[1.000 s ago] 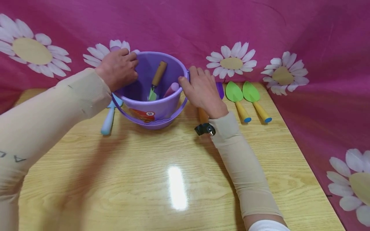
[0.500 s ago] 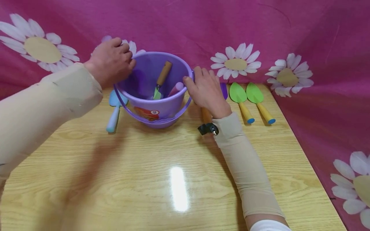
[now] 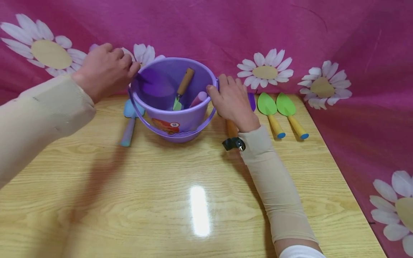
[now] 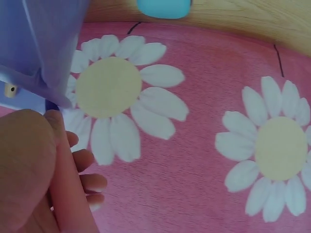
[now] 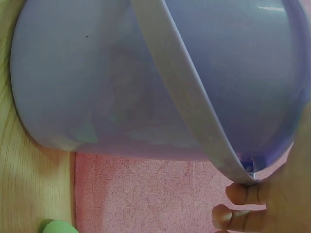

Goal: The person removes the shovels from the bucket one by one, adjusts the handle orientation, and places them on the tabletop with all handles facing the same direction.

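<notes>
A purple bucket (image 3: pixel 180 120) stands upright toward the back of the table, its carrying handle hanging at the front. My left hand (image 3: pixel 108 71), at the bucket's left rim, grips the pink handle (image 4: pixel 73 199) of a toy trowel. Its dark purple blade (image 3: pixel 158 83) shows against the inner wall of the bucket. Inside the bucket lean a trowel with a wooden handle (image 3: pixel 186 81) and light green blade, and another pink handle (image 3: pixel 198 99). My right hand (image 3: pixel 233 102) holds the right rim, thumb on the rim and fingers outside, beside the handle's joint.
A light blue trowel (image 3: pixel 128 132) lies left of the bucket. To the right lie two green trowels (image 3: pixel 267 104) with yellow handles. Partly under my right arm are a purple blade (image 3: pixel 251 101) and an orange handle (image 3: pixel 231 129). A pink flowered cloth (image 3: pixel 206 28) hangs behind the table.
My left hand has moved left, away from the bucket's middle, with the pink-handled trowel; more of the purple blade and the bucket's inside shows. My right hand keeps its hold on the rim.
</notes>
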A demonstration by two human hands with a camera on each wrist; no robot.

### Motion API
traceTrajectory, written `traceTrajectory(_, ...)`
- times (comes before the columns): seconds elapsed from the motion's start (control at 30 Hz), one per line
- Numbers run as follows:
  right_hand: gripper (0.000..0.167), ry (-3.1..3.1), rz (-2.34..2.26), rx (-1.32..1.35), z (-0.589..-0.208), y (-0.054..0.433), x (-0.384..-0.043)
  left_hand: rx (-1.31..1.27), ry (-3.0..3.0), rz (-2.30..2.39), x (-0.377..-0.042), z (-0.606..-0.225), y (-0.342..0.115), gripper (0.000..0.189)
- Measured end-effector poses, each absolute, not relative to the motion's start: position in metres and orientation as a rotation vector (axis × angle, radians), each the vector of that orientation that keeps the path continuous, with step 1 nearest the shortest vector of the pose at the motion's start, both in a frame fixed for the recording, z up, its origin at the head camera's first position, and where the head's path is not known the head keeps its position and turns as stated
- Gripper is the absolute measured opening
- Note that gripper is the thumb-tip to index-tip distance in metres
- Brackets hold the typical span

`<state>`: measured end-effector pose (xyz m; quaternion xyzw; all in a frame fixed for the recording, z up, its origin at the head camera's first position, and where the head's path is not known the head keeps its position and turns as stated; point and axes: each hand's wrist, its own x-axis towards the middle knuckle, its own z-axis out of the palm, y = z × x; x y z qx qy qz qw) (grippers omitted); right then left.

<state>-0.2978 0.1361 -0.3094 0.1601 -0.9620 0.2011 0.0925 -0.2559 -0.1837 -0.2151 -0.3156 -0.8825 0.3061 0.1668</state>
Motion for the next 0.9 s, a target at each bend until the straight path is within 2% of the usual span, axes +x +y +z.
traceTrajectory(0.33,0.054,-2.852,0.602,0.481,-0.309,0.136,-0.298,-0.985,-2.489,0.569,-0.247,-0.226,-0.206,0.014)
traceTrajectory(0.9,0.052,-2.860,0.616,0.467,-0.308,0.134,-0.297,-0.866,-2.472,0.405,-0.228,-0.239,-0.228,0.008)
